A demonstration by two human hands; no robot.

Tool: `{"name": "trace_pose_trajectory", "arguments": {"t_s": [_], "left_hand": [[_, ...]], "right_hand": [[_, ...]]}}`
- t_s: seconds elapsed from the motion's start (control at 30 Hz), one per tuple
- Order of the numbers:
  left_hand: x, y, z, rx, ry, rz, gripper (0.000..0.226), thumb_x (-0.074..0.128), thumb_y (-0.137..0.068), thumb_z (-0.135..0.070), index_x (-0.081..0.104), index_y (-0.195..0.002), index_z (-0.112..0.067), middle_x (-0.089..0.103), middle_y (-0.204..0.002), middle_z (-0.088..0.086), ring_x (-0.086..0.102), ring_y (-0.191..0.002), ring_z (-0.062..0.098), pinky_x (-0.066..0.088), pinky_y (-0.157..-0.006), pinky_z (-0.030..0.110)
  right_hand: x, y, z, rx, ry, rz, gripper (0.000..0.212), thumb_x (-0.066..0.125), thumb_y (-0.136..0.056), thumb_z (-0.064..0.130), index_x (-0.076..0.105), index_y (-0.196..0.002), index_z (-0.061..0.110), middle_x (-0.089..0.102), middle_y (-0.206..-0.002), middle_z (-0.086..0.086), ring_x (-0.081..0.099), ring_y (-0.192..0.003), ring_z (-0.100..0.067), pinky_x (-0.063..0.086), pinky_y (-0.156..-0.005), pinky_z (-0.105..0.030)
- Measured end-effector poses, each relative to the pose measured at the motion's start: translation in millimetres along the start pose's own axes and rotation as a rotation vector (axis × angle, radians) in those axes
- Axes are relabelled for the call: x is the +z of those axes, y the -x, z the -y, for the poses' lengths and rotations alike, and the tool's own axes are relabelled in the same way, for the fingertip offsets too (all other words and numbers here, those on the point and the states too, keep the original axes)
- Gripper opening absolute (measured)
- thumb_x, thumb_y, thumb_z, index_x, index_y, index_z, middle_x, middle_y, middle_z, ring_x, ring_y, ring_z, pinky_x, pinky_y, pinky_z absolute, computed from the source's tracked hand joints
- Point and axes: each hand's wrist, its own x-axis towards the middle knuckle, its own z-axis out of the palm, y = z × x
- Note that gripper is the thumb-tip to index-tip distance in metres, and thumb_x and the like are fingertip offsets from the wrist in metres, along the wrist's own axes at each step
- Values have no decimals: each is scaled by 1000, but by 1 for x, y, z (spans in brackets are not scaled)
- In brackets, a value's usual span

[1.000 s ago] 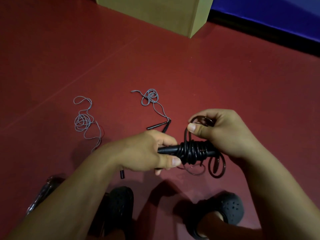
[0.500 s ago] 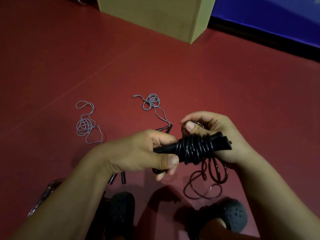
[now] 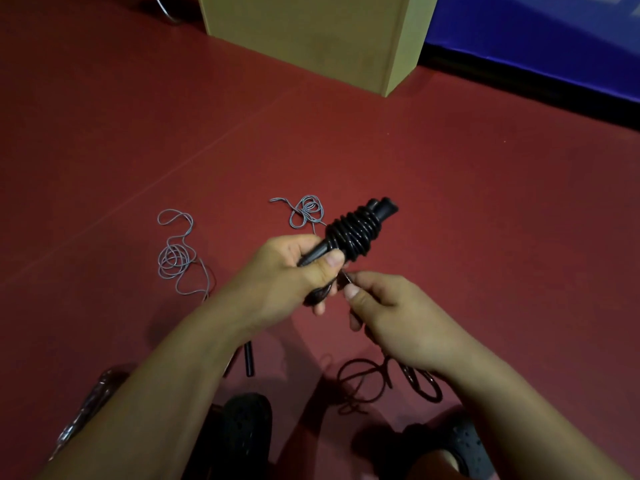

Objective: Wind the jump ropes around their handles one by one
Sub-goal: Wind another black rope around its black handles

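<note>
I am holding the black handles [image 3: 349,237] in my left hand [image 3: 294,271], fingers curled around their lower end and thumb pressing on top, so the bundle is pointing up and away to the right. My right hand [image 3: 391,313] is sitting just below it and is pinching the dark rope [image 3: 381,379] between thumb and forefinger, close to the left thumb. Many turns of rope are already lying tight around the handles, and the loose rest is hanging from my right hand down to the red floor [image 3: 485,202] in a few loops. I am judging that this rope is in the late part of winding; the next move is needing one more pass around the handles with the line kept tight. Two grey ropes [image 3: 175,258] are waiting unwound on the floor beyond, and a cardboard box [image 3: 311,32] is standing farther away.
</note>
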Motion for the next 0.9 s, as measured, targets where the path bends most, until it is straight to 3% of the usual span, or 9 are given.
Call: {"name": "trace_pose_trajectory", "arguments": {"t_s": [0.13,0.3,0.53,0.63,0.77,0.9], "left_hand": [[-1,2,0,-8,-186,-137,23,57,-98,-22,57,-78,-12,59,-58,-1,57,-48,10,43,-53,19],[-1,2,4,26,-302,-312,16,60,-96,-24,62,-82,-17,60,-60,2,58,-47,5,39,-47,11],[-5,-1,12,23,-376,-398,18,63,-94,-27,62,-76,-28,68,-71,5,65,-65,24,49,-62,32],[-10,-4,16,14,-381,-482,15,63,-94,-28,63,-80,-22,69,-76,14,65,-68,32,51,-66,44],[-14,-5,18,-17,-427,-580,16,63,-93,-30,64,-81,-19,68,-70,9,65,-68,28,49,-66,40],[-15,-6,21,-72,-448,-622,21,66,-91,-33,65,-77,-18,67,-67,8,66,-67,28,50,-65,40]], "right_hand": [[2,2,2,10,34,1,12,49,-100,27,59,-93,25,65,-69,6,52,-54,4,36,-55,-15],[11,0,6,-2,-110,-31,7,51,-99,26,57,-98,28,66,-68,6,49,-48,0,36,-55,-19],[6,2,13,8,-146,-42,18,61,-93,30,63,-83,16,52,-58,5,40,-51,-9,35,-54,-30],[4,4,15,48,-209,-12,25,61,-94,28,60,-75,11,48,-54,6,38,-48,-10,33,-51,-27],[3,7,18,118,-421,33,20,59,-97,21,63,-89,3,48,-55,-3,40,-49,-17,33,-42,-23],[1,9,18,165,-504,90,15,56,-96,15,66,-102,5,51,-59,-7,45,-59,-22,33,-51,-30]]}}
